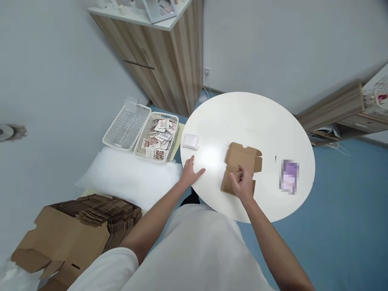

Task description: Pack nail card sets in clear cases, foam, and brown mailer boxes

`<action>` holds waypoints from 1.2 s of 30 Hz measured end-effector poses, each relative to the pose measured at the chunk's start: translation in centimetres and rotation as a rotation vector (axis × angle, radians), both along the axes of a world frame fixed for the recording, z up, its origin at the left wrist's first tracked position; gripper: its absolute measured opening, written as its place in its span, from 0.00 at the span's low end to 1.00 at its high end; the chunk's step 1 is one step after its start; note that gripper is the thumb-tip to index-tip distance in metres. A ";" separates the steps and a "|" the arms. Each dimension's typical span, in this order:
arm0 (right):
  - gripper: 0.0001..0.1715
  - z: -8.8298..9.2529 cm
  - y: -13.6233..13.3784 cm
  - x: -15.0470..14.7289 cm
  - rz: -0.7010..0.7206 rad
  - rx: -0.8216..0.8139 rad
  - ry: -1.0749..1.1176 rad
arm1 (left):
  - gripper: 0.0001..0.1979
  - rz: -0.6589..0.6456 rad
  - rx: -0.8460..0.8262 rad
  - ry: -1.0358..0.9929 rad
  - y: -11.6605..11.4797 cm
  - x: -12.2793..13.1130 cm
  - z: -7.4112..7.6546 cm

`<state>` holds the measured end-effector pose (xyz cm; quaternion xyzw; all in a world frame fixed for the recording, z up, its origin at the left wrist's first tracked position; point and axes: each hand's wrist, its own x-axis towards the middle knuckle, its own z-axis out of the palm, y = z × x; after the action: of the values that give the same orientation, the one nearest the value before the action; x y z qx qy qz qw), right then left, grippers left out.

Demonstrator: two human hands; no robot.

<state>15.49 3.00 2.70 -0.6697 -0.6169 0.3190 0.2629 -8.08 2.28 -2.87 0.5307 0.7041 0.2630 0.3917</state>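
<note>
The right hand [242,184] is pinching the flap under its fingers of a probably light, bendable cardboard box [244,155]; the left hand [190,171] is resting open, empty.

At the middle of the frame, our right hand [242,184] presses a flat cardboard box [242,159] on the round table [251,121]; our left hand [190,173] rests at the table edge.

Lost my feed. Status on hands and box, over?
Right hand pinching cardboard box. Left hand open on table edge. White packet beyond it, untouched.
</note>
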 end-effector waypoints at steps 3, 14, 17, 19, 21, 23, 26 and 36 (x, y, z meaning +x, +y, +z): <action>0.29 -0.3 3.3 -6.2 0.183 -0.177 0.134 | 0.35 0.208 0.023 0.010 2.9 -4.0 -0.6; 0.32 -5.8 10.7 -17.4 -0.243 -0.620 0.594 | 0.29 0.178 -0.116 0.104 10.7 -7.9 -2.5; 0.33 -6.5 11.3 -18.0 -0.234 -0.577 0.504 | 0.23 0.152 -0.045 0.146 10.7 -7.5 -3.2; 0.33 -6.9 11.4 -17.9 -0.209 -0.547 0.439 | 0.22 0.144 -0.019 0.138 10.4 -7.1 -3.5; 0.31 -7.3 11.3 -17.7 -0.179 -0.496 0.359 | 0.22 0.148 -0.012 0.122 9.9 -6.9 -3.6; 0.27 -7.5 10.9 -17.2 -0.151 -0.437 0.258 | 0.22 0.155 -0.010 0.090 9.4 -6.6 -3.7; 0.20 -7.7 10.1 -16.6 -0.124 -0.404 0.151 | 0.21 0.215 -0.033 -0.040 8.5 -6.1 -3.9; 0.16 -5.8 7.4 -13.9 -0.143 -0.299 0.304 | 0.14 0.539 -0.142 -0.645 6.0 -3.4 -2.1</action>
<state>1.58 10.43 -3.10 -0.6873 -0.4672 0.4848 0.2727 -11.46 8.32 -4.93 0.1901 0.6755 0.4592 0.5448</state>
